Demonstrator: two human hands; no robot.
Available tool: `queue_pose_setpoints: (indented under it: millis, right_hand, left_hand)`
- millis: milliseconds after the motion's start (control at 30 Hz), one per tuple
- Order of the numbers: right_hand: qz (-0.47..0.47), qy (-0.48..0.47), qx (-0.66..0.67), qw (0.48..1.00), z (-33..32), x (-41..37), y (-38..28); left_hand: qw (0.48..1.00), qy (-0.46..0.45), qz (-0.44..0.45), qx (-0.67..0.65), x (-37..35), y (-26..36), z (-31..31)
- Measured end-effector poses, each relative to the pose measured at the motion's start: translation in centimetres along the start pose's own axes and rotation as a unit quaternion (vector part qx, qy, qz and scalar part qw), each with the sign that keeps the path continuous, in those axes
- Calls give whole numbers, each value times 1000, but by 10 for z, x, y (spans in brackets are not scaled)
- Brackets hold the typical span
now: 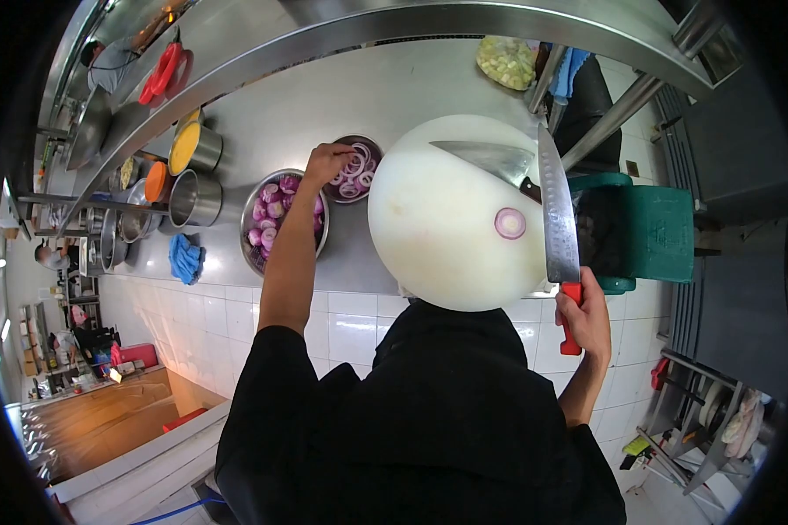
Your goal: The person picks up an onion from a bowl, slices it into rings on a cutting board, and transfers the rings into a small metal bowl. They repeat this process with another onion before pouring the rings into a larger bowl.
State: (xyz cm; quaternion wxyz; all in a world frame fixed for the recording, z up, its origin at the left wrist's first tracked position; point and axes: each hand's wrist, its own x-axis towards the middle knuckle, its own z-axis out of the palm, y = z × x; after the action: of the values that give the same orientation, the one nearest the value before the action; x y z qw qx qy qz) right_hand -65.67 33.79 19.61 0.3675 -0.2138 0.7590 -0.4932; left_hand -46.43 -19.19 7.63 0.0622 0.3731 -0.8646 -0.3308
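My left hand is over the edge of a small bowl of sliced onion rings, its fingers closed together at the rings; whether they pinch one is too small to tell. Beside that bowl stands a larger metal bowl of peeled red onions. In my right hand is the red handle of a large knife, its blade pointing away from me along the right edge of the round white cutting board. One onion slice and a second knife with a dark handle lie on the board.
A green bin stands open to the right of the board. Metal pots and a blue cloth are at the left. A metal shelf rail crosses above the counter, near a bag of cut pieces. Two people are far left.
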Motion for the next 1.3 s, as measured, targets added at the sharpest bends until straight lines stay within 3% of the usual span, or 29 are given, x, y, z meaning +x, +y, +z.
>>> queue_pose_setpoints:
  millis: [100,167,267,400,467,567,800,900,967,1000,1067,1100,1167,1233,1267,1300]
  right_hand:
    - [1,4,3,1000,1,0,-2]
    - [5,8,4,1000,1,-2,-3]
    - [7,10,-5,1000,1,-3,-3]
    - [11,21,5,1000,1,-6,-1]
    - [11,23,4,1000,1,-7,1]
    - [13,29,-7,999,0,-8,2]
    - [18,35,-8,999,0,-9,0]
    - [22,35,-8,999,-1,-11,-2]
    - [21,39,-8,999,-2,-13,-2]
    - [21,39,2,999,-4,-14,-1]
    - [24,46,10,999,-8,-18,2]
    - [34,49,22,998,-10,-21,5]
    - [48,60,33,997,-14,-25,11]
    - [51,59,49,996,-21,-29,17]
    - [51,57,45,996,-23,-29,16]
    - [53,59,42,996,-23,-30,14]
  left_hand:
    - [999,6,-34,-27,4,-4,8]
    - [996,86,18,5,6,-6,16]
    - [990,135,11,29,8,-9,26]
    - [993,111,-4,31,17,-10,28]
    - [996,57,-15,68,18,-7,25]
    - [996,36,15,77,17,-2,20]
    - [995,38,-1,94,19,-6,15]
    - [996,0,-10,92,13,7,-7]
    - [994,-79,-33,65,7,15,-31]
    - [994,-82,-32,63,1,18,-37]
    - [969,26,-1,247,-12,30,-41]
    - [969,22,5,244,-18,47,-39]
    - [993,35,73,83,-33,93,-22]
    - [986,-13,163,19,-66,154,24]
    - [981,-87,157,-73,-72,170,56]
    - [980,-98,163,-61,-82,194,87]
